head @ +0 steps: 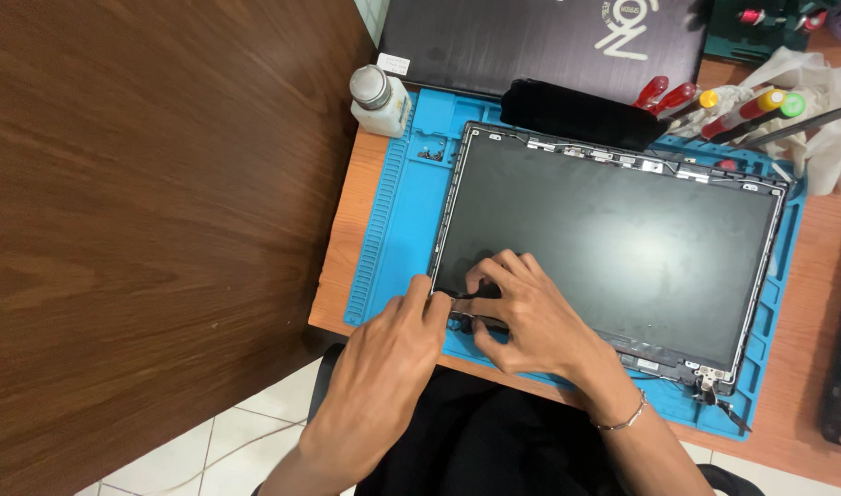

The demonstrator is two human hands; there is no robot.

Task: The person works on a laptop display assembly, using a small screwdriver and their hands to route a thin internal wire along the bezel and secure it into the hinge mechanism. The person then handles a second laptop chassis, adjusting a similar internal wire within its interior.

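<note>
Fingers of my left hand (383,367) press down at the near left corner of the laptop screen panel (613,243), curled and pinched on the frame edge; whether they grip anything small I cannot tell. My right hand (521,317) lies just beside it, fingers spread flat on the dark glass, holding nothing. The panel rests on a blue work mat (397,230) in the middle of the scene. A small white bottle (379,99) stands at the far left, screwdrivers (737,108) at the far right.
</note>
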